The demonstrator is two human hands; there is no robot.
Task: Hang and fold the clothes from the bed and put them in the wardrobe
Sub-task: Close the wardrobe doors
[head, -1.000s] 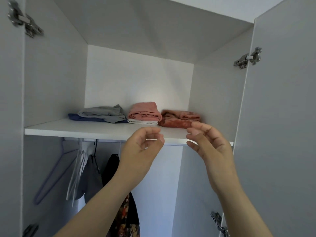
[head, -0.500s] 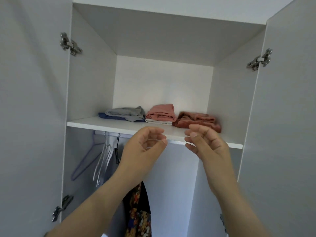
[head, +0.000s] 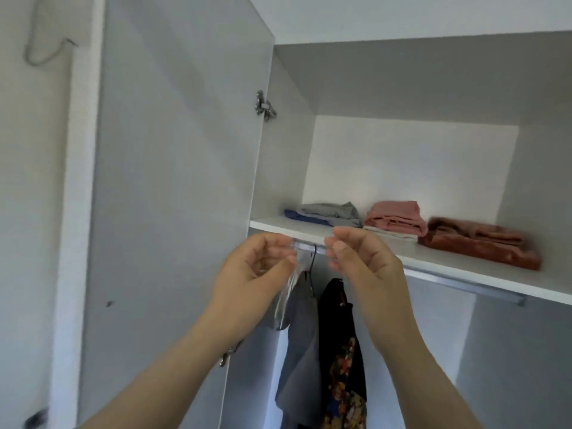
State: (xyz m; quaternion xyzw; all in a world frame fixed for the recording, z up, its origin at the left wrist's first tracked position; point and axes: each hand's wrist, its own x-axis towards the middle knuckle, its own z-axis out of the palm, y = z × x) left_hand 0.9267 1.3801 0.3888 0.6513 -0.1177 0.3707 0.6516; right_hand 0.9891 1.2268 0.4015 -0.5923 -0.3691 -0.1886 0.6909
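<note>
1. Hands: the left hand point(head: 257, 267) and right hand point(head: 362, 261) are hovering side by side in front of the open wardrobe point(head: 402, 165), level with the front edge of the shelf point(head: 275, 225). The fingers point(head: 343, 239) of both hands are curling loosely inward with thumbs opposed. Through the motion blur they appear to be pinching nothing.

2. Folded clothes: 3 stacks are sitting in a row on the shelf, a grey stack point(head: 328, 212), a pink stack point(head: 394, 216) and a rust stack point(head: 476, 243). Each is lying flat and close to its neighbour, likely so the shelf space to the front is staying free.

3. Hung clothes: a grey garment point(head: 301, 335) and a black floral garment point(head: 340, 351) are hanging from the rail point(head: 464, 283) under the shelf. Clear hangers point(head: 291, 286) are hanging bare at the rail's left end, behind the left hand, within easy reach for the next item.

4. Status: the bed is lying outside the view, so any clothes remaining there are not showing. With the hands free, the shelving step is judged complete, and fetching the next item or a hanger is the likely requirement.
</note>
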